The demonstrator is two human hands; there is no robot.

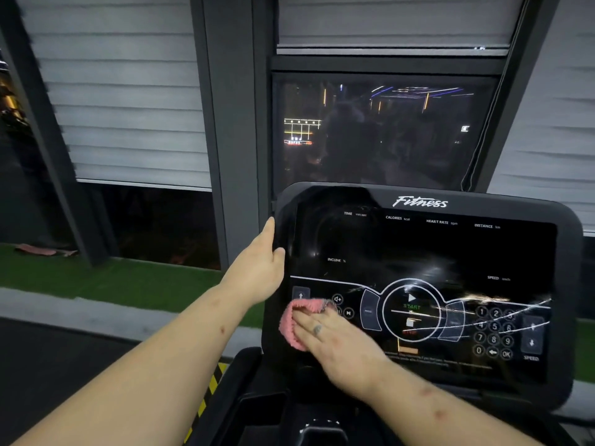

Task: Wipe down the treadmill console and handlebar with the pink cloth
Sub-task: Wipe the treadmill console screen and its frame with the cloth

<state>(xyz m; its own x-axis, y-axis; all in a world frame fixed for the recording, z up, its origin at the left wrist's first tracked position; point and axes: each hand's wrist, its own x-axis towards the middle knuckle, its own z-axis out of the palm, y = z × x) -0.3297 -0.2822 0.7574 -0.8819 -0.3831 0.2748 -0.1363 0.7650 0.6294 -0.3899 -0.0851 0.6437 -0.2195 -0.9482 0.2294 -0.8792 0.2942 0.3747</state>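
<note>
The black treadmill console (418, 246) fills the right half of the view, its glossy panel showing readout labels, a round start dial and a number keypad. My right hand (335, 339) lies flat, fingers straight, pressing the pink cloth (291, 323) against the panel's lower left corner. My left hand (262, 268) holds the console's left edge, thumb on the front face and the other fingers hidden behind the rim. Of the handlebar I see nothing definite; dark treadmill parts (289, 407) sit below the console.
Behind the console is a dark window (380, 133) with reflections, grey slatted blinds (122, 91) and dark frame posts. A green turf strip (128, 284) and a grey kerb run at left. Yellow-black hazard striping (209, 391) marks the treadmill's left side.
</note>
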